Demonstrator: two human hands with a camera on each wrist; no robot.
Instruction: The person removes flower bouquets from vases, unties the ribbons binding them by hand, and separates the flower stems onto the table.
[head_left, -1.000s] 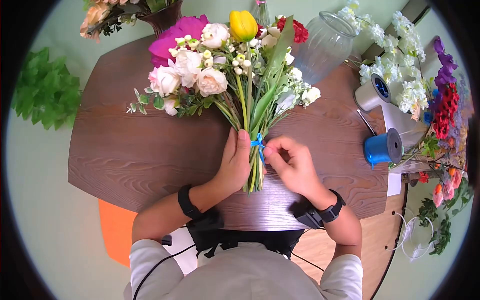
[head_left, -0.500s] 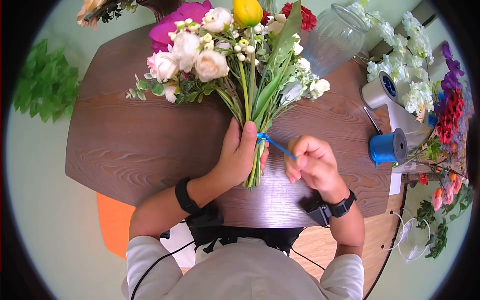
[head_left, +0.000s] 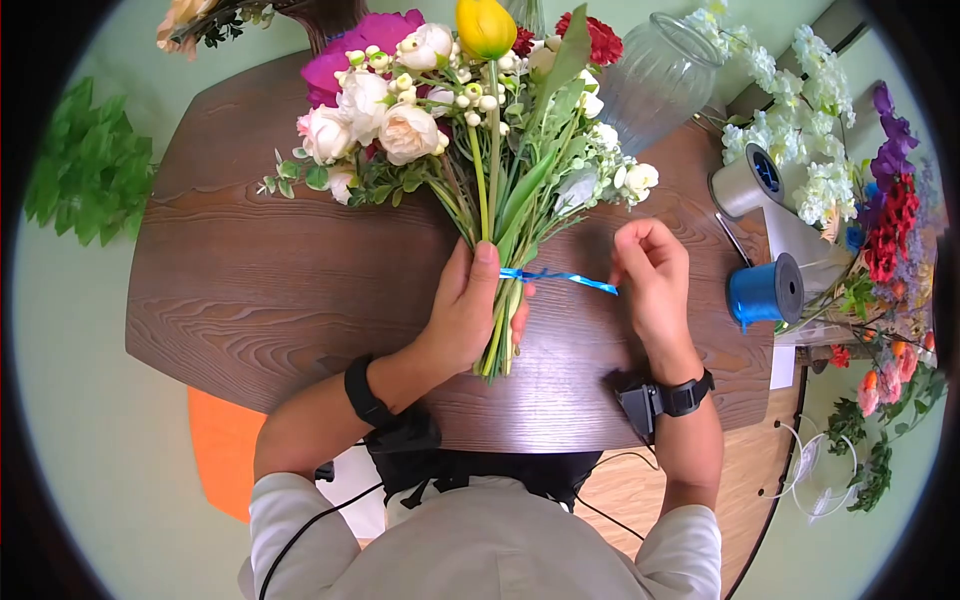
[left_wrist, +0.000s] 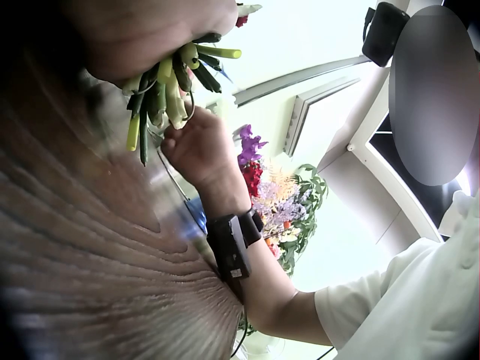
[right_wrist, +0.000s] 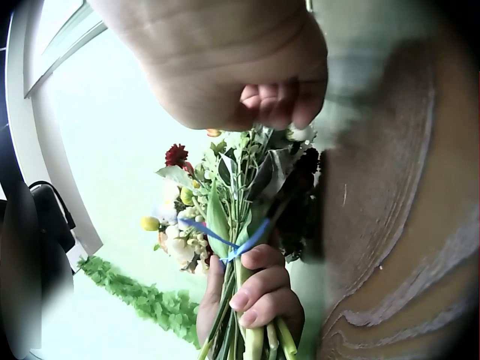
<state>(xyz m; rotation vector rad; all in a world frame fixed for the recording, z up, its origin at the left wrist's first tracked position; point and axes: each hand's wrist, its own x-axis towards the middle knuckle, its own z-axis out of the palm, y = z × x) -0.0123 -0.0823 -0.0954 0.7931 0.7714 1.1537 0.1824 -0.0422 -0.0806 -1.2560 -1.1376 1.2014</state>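
My left hand grips the stems of a mixed bouquet, thumb along the near side and fingertips showing at the right. Blue ribbon is tied round the stems beside the thumb, one tail stretching right. In the right wrist view the tied ribbon shows two tails angling apart. My right hand is raised at the right, fingers curled, close by the tail's end; no ribbon shows between its fingers. Pale roses, a yellow tulip and a magenta bloom top the bouquet.
At the right of the wooden table are a blue ribbon spool, a white spool and scissors. A glass vase stands behind the bouquet. More flowers fill the right side.
My right hand went from the knot outward to the right, drawing the ribbon tail, and has now risen off the tail's end. My left hand keeps its grip on the stems.
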